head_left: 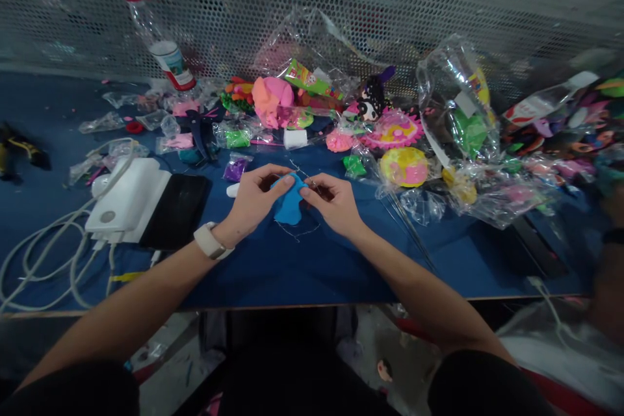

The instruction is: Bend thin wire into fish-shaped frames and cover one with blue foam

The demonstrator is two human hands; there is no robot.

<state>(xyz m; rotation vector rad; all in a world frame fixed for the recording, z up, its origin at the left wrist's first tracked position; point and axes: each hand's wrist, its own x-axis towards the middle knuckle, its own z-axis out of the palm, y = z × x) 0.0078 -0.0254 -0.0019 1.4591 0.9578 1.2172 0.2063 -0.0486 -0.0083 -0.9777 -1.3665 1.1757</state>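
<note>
Between my two hands, over the front middle of the blue table, is a flattened piece of blue modelling clay (288, 205). My left hand (256, 190) pinches its upper left part, thumb on top. My right hand (331, 198) grips its upper right edge with thumb and curled fingers. A thin twisted wire (298, 234) sticks out above and below the clay; how it runs behind the clay is hidden. A purple clay packet (236, 168) lies just beyond my left hand. Past my right hand lies a small green clay packet (354, 166).
A white power bank (124, 198) with cables and a black phone (176, 211) lie left. Behind are a pink clay lump (273, 101), a yellow-pink clay disc (403, 166), plastic bags and a bottle (170, 62). Thin metal rods (409, 231) lie right. Another person's arm (611, 260) shows far right.
</note>
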